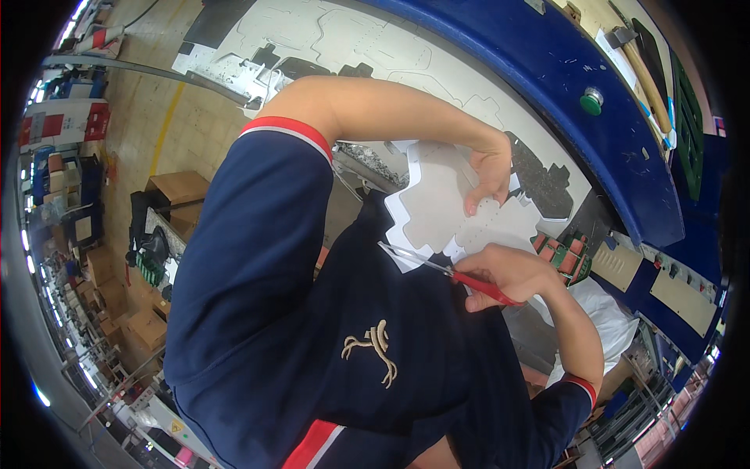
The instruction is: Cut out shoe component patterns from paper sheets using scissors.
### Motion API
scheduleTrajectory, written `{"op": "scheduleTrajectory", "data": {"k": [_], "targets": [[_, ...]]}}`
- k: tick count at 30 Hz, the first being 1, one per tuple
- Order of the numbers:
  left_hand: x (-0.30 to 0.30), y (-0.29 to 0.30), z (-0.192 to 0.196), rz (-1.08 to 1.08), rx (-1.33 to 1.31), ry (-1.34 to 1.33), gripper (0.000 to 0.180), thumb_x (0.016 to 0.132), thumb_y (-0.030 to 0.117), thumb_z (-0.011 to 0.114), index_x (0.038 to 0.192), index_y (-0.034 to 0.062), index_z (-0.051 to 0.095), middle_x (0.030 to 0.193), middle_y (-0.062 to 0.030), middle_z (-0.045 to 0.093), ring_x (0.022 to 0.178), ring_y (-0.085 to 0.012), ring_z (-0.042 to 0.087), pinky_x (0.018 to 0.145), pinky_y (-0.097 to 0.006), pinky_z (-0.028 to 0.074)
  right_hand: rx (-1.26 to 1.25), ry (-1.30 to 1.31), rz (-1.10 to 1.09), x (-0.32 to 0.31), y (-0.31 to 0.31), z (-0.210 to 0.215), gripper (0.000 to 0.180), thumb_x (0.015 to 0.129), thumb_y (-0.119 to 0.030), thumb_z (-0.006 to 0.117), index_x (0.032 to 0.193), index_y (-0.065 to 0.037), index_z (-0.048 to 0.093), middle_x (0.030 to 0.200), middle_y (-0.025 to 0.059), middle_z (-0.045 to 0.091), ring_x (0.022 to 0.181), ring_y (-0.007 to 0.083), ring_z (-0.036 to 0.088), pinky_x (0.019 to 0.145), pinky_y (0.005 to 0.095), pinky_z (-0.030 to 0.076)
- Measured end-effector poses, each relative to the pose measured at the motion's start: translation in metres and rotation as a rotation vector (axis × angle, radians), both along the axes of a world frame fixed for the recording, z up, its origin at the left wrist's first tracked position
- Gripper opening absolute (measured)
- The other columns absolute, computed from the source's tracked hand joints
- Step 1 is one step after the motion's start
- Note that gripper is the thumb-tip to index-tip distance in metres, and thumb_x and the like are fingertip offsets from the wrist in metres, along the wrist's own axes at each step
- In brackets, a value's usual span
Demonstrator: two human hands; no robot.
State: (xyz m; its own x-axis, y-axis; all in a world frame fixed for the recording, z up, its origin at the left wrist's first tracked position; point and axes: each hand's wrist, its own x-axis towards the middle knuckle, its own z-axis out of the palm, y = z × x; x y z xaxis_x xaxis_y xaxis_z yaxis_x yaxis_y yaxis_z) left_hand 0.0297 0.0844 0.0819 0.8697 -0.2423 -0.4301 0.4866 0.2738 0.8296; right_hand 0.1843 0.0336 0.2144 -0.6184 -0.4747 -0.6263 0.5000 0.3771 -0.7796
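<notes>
1. Workshop floor of pale tiles with a yellow line, stacked brown cardboard boxes (pixel 137 320) at the left; a blue curved machine frame (pixel 578 94) with a green round button (pixel 591 101) runs along the upper right.
2. White die-cut cardboard sheet (pixel 437 207) is held in the air in front of the person's navy shirt, below a larger white cut board (pixel 344 39) on the machine bed.
3. Left hand (pixel 491 168): fingers closed on the sheet's upper edge, pinching it.
4. Right hand (pixel 508 273): fingers wrapped around the red handles of a pair of scissors (pixel 441 268); the steel blades are parted, tips at the sheet's lower edge.
5. Wooden-handled hammer (pixel 641 59) lies on the top of the frame, well apart from both hands.
</notes>
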Motion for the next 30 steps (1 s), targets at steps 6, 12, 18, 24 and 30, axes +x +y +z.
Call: {"op": "scheduleTrajectory", "data": {"k": [6,12,18,24,30], "targets": [[-0.005,-0.006,-0.007,0.088,0.016,-0.006,0.052,0.073,0.014,0.083,0.117,0.0003,0.058,0.113,-0.0064,0.065,0.109,-0.0156,0.054,0.101,-0.032,0.035,0.031,0.063,-0.038,0.002,-0.002,0.009,0.053,0.076,-0.047,0.075,0.1,-0.002,0.062,0.069,0.0123,0.059,0.063,0.0249,0.055,0.061,0.0356,0.042],[-0.009,-0.008,-0.003,0.098,0.024,-0.031,0.06,0.073,0.015,0.083,0.124,0.0011,0.054,0.118,-0.0075,0.063,0.114,-0.0164,0.052,0.103,-0.033,0.034,0.069,0.076,-0.048,0.003,-0.004,0.013,0.061,0.076,-0.057,0.072,0.097,0.0,0.063,0.071,0.0166,0.061,0.066,0.0303,0.059,0.062,0.0376,0.045],[-0.017,-0.003,0.016,0.127,0.176,-0.004,0.063,0.073,0.014,0.081,0.129,0.0048,0.052,0.125,-0.0069,0.059,0.12,-0.0186,0.048,0.105,-0.035,0.033,0.046,0.077,-0.049,0.007,0.003,0.006,0.065,0.076,-0.06,0.07,0.103,-0.001,0.062,0.072,0.0167,0.061,0.067,0.032,0.059,0.062,0.0377,0.045],[-0.006,0.0,0.019,0.031,0.218,-0.021,0.06,0.074,0.016,0.08,0.127,0.0043,0.054,0.124,-0.0078,0.06,0.118,-0.0195,0.049,0.103,-0.036,0.033,-0.035,0.065,-0.057,0.007,0.005,0.001,0.062,0.079,-0.057,0.069,0.106,-0.002,0.06,0.077,0.0161,0.061,0.069,0.0301,0.058,0.064,0.0361,0.045],[-0.017,-0.011,-0.004,0.09,0.305,-0.046,0.057,0.072,0.026,0.083,0.117,-0.0005,0.059,0.109,-0.009,0.064,0.101,-0.0192,0.056,0.091,-0.033,0.041,-0.135,0.028,-0.185,0.017,0.001,-0.019,0.055,0.081,-0.052,0.07,0.103,-0.002,0.06,0.077,0.0139,0.06,0.069,0.0252,0.056,0.066,0.0336,0.045]]}}
